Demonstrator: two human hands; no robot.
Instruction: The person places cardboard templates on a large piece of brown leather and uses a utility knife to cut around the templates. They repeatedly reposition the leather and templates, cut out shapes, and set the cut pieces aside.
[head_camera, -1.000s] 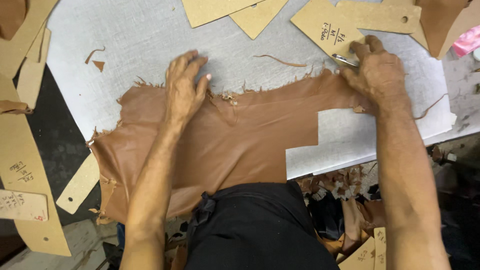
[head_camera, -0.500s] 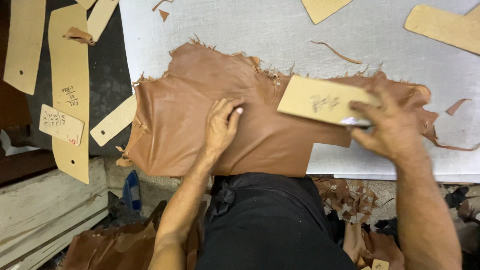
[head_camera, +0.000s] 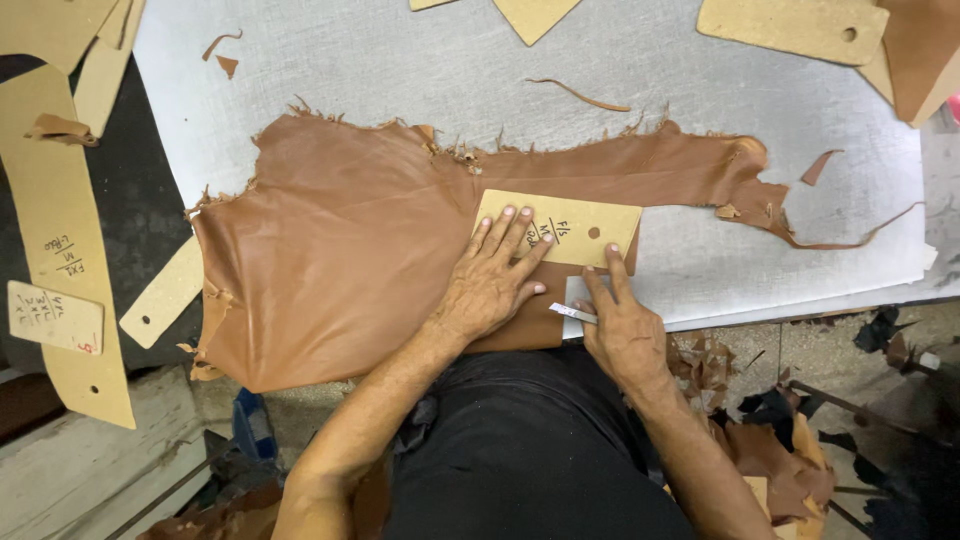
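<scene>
— So, starting from the left edge, what lies there?

— Long cardboard patterns (head_camera: 60, 250) rest on the dark bench (head_camera: 150, 200), running mostly up and down the view, with a small cardboard tag (head_camera: 55, 317) on top of one and another strip (head_camera: 168, 292) tilted beside the leather.

— And the leather itself?

— The brown hide (head_camera: 350, 250) is spread flat on the pale cutting board (head_camera: 700, 110). Its long axis runs left to right: the wide end sits at the left, hanging a little over the near edge, and it narrows to a ragged tail (head_camera: 740, 165) pointing right.

— Where is the left hand?

— The left hand (head_camera: 490, 280) lies palm down with fingers spread, pressing a tan cardboard template (head_camera: 565, 228) onto the hide. No closed grip; it is flat and open on the card. The template is a rectangle with its long side also left to right, tilted slightly down toward the right, and it has a small punched hole near that end.

— And the right hand?

— The right hand (head_camera: 620, 325) sits just beside the template's near edge, closed around a small metal blade (head_camera: 575, 313), whose tip points left. The index finger reaches up to touch the card's lower edge.

— Further right?

— Thin leather trimmings (head_camera: 860, 230) lie on the board, more cardboard shapes (head_camera: 790, 28) at the top, and leather scraps (head_camera: 770, 450) are piled below the table's edge.
</scene>
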